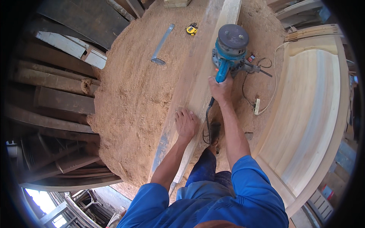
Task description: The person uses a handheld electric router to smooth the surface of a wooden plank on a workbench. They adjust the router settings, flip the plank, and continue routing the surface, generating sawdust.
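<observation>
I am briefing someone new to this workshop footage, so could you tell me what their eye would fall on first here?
First, the blue power router standing on the long wooden plank at top centre, its handle gripped by the right hand. The left hand lies flat on the same plank lower down. Around them a wide bed of sawdust covers the floor, and a large curved pale wooden panel fills the right side.

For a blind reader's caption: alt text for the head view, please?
A person's right hand grips a blue power tool on a long wooden plank, the left hand flat on it. Sawdust surrounds them.
</observation>
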Tool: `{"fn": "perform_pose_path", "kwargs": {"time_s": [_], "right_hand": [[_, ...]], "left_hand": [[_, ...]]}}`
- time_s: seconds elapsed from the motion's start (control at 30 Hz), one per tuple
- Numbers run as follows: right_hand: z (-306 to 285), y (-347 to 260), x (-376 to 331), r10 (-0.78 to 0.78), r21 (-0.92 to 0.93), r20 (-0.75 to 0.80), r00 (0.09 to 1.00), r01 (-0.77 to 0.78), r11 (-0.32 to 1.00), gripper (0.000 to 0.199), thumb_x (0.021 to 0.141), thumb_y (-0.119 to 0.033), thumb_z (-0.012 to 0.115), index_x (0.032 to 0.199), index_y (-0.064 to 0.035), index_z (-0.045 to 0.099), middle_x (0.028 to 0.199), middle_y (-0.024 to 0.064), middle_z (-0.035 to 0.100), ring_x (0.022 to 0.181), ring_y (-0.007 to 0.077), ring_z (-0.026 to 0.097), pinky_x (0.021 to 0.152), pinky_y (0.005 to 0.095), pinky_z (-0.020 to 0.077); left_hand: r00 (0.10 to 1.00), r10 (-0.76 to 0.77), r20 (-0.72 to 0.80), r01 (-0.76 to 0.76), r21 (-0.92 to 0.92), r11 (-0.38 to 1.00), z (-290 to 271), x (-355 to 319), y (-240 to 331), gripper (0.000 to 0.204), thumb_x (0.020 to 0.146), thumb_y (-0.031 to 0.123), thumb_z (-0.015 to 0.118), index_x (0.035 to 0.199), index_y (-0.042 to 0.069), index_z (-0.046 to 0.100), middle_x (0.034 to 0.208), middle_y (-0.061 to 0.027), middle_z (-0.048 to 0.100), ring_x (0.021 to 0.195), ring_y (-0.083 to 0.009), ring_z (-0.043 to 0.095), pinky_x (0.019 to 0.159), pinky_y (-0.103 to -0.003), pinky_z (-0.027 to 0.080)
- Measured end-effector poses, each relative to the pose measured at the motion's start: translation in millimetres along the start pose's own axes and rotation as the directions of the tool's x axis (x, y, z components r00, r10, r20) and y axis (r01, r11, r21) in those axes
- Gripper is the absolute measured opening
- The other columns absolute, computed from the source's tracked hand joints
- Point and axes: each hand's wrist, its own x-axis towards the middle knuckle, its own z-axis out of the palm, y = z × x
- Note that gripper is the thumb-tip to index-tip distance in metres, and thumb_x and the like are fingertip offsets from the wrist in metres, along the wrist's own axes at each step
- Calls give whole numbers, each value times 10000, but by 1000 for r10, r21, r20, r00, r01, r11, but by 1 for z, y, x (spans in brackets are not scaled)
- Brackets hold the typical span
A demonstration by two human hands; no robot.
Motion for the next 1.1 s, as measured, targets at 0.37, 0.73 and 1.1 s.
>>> {"fn": "perform_pose_path", "kwargs": {"time_s": [0.37, 0.73, 1.1], "right_hand": [[-7, -1, 86, 2, -17, -39, 999, -3, 1000, 369, 770, -45, 665, 1120, 35, 579, 779, 21, 571, 707, 109, 560, 718, 296, 497], [-10, 13, 154, -26, -46, -70, 997, 23, 999, 376, 764, -59, 673, 1114, 36, 575, 773, 15, 585, 685, 94, 563, 699, 291, 495], [-14, 17, 231, 37, -19, -102, 994, -39, 999, 401, 754, -58, 686, 1125, 46, 576, 820, 34, 608, 732, 117, 591, 735, 289, 497]], "left_hand": [[989, -60, 138, 59, 8, 998, -1, -6, -3, 391, 916, 203, 469, 1158, -102, 509, 1156, -347, 543, 1053, -495, 512, 958, -577, 388], [986, -49, 159, 57, -47, 997, -6, -9, -2, 421, 901, 198, 477, 1204, -95, 475, 1121, -324, 522, 1030, -475, 485, 930, -579, 381], [982, 38, 183, -54, 85, 995, 30, 85, 36, 404, 939, 263, 492, 1195, -48, 517, 1116, -313, 548, 1047, -475, 502, 959, -578, 379]]}}
